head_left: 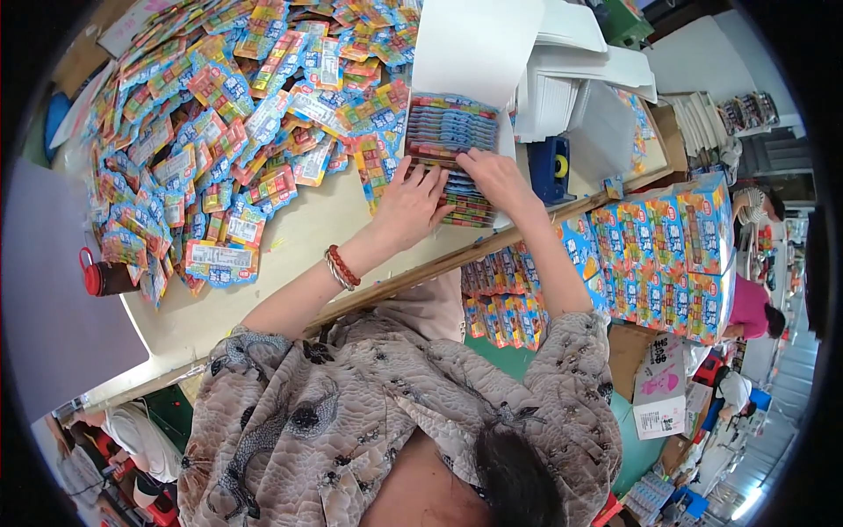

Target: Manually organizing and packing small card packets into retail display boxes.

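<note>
A white cardboard box [474,44] with its lid raised stands before me, holding a tight row of small colourful packets [452,123] on edge. My left hand [411,206] lies over the near left part of the row, fingers spread and thumb apart, fingertips touching the packets. Across the right side of the box, my right hand [496,183] has its fingers curled over the packets' top edges; its thumb is mostly hidden. On the left, a large heap of loose flat packets [215,162], blue with red and yellow, covers much of the table.
White folded boxes [562,66] and a blue tape dispenser [551,167] are at right of the box. Wrapped stacks of packets [663,255] stand beyond the wooden table edge [395,283]. A dark red-lidded jar [105,277] sits far left. Other people work behind.
</note>
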Action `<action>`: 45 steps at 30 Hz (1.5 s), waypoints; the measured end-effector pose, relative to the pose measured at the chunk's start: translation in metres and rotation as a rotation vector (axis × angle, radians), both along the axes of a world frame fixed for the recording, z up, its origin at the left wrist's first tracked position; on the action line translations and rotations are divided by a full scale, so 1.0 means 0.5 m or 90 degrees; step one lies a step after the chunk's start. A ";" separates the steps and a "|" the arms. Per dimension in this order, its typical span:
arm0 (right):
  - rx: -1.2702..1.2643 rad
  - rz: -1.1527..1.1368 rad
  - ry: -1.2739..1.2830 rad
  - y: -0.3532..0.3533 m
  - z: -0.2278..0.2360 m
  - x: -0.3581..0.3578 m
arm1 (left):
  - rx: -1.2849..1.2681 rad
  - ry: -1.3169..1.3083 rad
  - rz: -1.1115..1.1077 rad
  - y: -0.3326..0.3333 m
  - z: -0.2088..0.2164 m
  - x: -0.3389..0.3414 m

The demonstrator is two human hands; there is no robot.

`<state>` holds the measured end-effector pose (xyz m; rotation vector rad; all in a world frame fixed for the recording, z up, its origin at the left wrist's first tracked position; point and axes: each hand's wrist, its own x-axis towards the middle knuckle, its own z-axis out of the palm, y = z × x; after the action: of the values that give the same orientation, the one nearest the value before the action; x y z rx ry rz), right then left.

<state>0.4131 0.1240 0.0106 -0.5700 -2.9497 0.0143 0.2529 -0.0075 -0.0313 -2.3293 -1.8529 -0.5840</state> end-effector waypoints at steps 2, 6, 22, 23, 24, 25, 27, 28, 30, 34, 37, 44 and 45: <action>-0.021 -0.046 0.033 -0.001 0.009 0.006 | -0.002 -0.004 -0.015 -0.005 -0.001 -0.001; -0.006 -0.032 0.030 0.010 0.004 -0.002 | 0.014 -0.016 -0.025 0.000 0.007 -0.001; -0.002 -0.078 -0.008 -0.030 0.001 -0.017 | -0.036 0.034 0.095 0.081 -0.013 0.005; 0.000 -0.074 -0.005 -0.024 0.015 -0.024 | -0.034 0.036 0.099 0.081 -0.015 0.002; -0.003 -0.091 0.137 -0.018 0.031 -0.033 | -0.039 0.033 0.087 0.080 -0.017 -0.002; -0.008 -0.107 0.277 -0.012 0.041 -0.038 | -0.045 0.029 0.076 0.078 -0.018 -0.002; 0.022 -0.145 0.296 0.043 0.037 -0.050 | -0.049 0.043 0.073 0.075 -0.011 0.003; 0.055 -0.181 0.315 0.075 0.034 -0.060 | -0.050 0.056 0.072 0.079 -0.008 0.003; 0.081 -0.189 0.221 0.113 0.029 -0.084 | -0.043 0.051 0.067 0.080 -0.008 0.002; 0.135 -0.180 0.120 0.136 -0.006 -0.107 | -0.030 0.022 0.053 0.075 -0.010 0.006; 0.141 -0.177 0.104 0.134 -0.018 -0.109 | -0.021 0.010 0.061 0.071 -0.011 0.002; 0.247 -0.147 0.211 0.081 0.003 -0.056 | 0.045 -0.137 0.258 0.012 0.052 -0.031; 0.184 -0.290 0.210 0.061 0.010 -0.049 | 0.072 -0.164 0.247 0.001 0.010 -0.047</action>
<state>0.3885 0.1544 0.0154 -1.0567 -2.3882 -0.3249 0.2295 -0.0069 -0.0263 -1.8228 -2.2353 -0.9357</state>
